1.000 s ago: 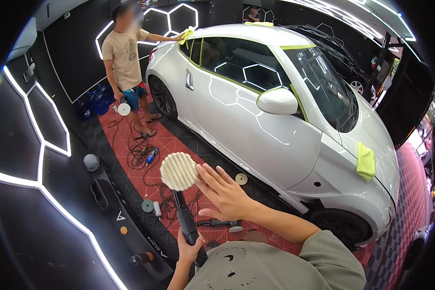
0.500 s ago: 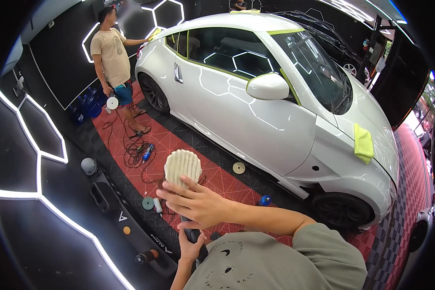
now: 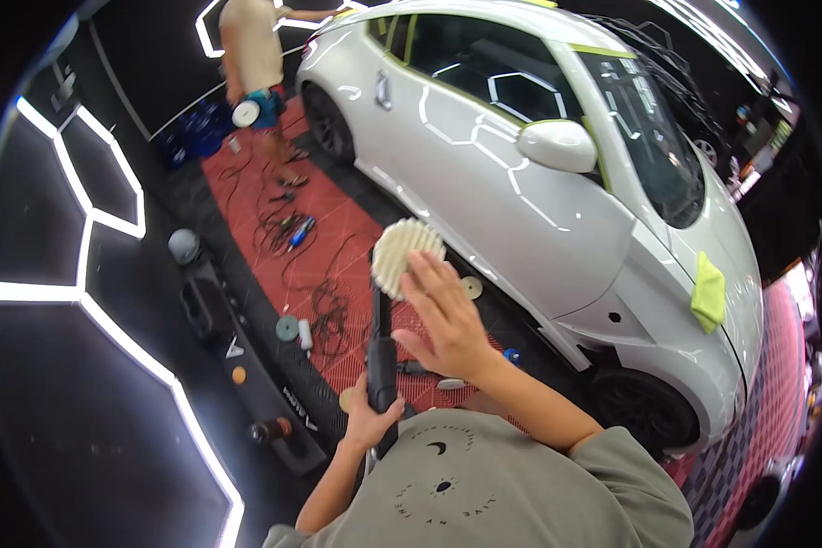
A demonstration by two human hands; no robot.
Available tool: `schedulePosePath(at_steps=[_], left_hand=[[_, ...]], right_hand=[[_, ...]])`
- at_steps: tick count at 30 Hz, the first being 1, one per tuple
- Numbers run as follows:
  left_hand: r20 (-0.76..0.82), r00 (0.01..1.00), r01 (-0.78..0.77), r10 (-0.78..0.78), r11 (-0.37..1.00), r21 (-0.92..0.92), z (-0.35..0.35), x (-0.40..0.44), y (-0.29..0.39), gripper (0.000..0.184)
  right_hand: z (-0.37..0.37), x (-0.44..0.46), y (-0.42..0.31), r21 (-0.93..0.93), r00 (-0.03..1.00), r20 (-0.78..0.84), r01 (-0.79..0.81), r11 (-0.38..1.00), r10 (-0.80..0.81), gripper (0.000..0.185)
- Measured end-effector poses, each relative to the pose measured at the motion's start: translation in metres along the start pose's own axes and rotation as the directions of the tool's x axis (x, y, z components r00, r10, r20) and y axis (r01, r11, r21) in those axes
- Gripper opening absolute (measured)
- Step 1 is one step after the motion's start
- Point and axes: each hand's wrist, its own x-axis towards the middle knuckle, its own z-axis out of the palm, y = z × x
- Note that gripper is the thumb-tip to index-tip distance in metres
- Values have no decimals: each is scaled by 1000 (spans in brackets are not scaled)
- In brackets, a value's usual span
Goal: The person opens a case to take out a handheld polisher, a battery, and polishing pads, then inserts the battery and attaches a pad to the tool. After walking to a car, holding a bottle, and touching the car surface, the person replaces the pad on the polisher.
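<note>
My left hand (image 3: 372,418) is wrapped round the black body of a polishing machine (image 3: 383,365), held upright in front of me. On top of the machine sits a round, ridged cream pad (image 3: 402,254), facing up toward the camera. My right hand (image 3: 447,315) has its fingers stretched out, with the fingertips over the right side of the pad; nothing is gripped in it. Beyond both hands stands a white car (image 3: 511,210) with yellow-green masking tape round its windows. A yellow-green cloth (image 3: 707,292) lies on its front fender.
At the back left, a person (image 3: 252,55) holds another machine with a white pad (image 3: 246,114) and reaches toward the car's rear. Cords (image 3: 324,306), a blue tool (image 3: 302,232), a white bottle (image 3: 305,336) and a green disc (image 3: 287,328) lie on the red floor.
The machine and pad have moved up and to the right in view. My right hand has shifted from in front of the machine to the pad's right side. The camera view has tilted down.
</note>
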Motion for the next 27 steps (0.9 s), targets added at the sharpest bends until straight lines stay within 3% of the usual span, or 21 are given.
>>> schedulePosePath(at_steps=[2,4,5,6,7,8,9,11,13,14,17,18,19,21,23,25,26,27], left_hand=[[-38,997,-58,62,993,105,-6,8,-15,54],[-88,991,-81,99,979,185,-8,17,-8,56],[-7,997,-79,79,996,-41,-5,19,11,58],[84,993,-56,81,963,-265,-2,22,28,60],[87,994,-43,68,963,-266,0,25,37,60],[148,985,-24,89,919,-394,2,27,43,57],[208,971,4,121,857,-515,5,30,49,54],[292,949,49,123,854,-518,9,36,59,61],[513,839,182,180,796,-578,16,42,67,67],[579,800,252,157,788,-562,21,43,70,72],[687,718,421,114,715,-559,35,48,64,74],[640,768,443,-10,730,-520,36,46,74,72],[645,764,454,-18,725,-517,39,49,77,72],[396,916,188,-63,940,-285,47,55,79,66],[433,899,196,-69,947,-255,49,57,75,62],[478,877,268,-49,875,-402,50,52,77,65],[466,884,259,-36,868,-424,48,48,77,67],[414,910,209,-16,880,-426,47,45,71,70]], right_hand=[[-2,-18,-1,108,999,34,5,994,-8,48],[5,-42,-1,354,986,0,-156,922,167,46],[8,-49,-1,444,963,-13,-236,864,270,49],[12,-49,-1,452,962,-1,-243,858,273,49],[15,-49,-1,729,868,131,-411,547,479,53],[17,-49,0,867,731,319,-482,127,603,57],[19,-46,6,865,720,315,-486,126,618,57],[22,-33,24,847,783,530,-505,-166,325,63],[16,-9,16,843,796,536,-491,-217,282,57],[12,-1,15,833,812,541,-482,-273,217,51],[11,-12,33,872,852,476,-424,-245,220,35],[2,-9,23,855,751,512,-492,-165,417,28],[-1,-8,21,853,743,516,-494,-170,426,28],[-2,-7,21,760,539,501,-648,-46,677,25],[0,-16,26,750,529,506,-660,-46,681,31],[-4,-23,30,821,663,535,-554,-137,524,48],[-8,-25,27,807,686,551,-584,-93,474,69],[-10,-24,19,832,732,515,-552,-53,446,78]])
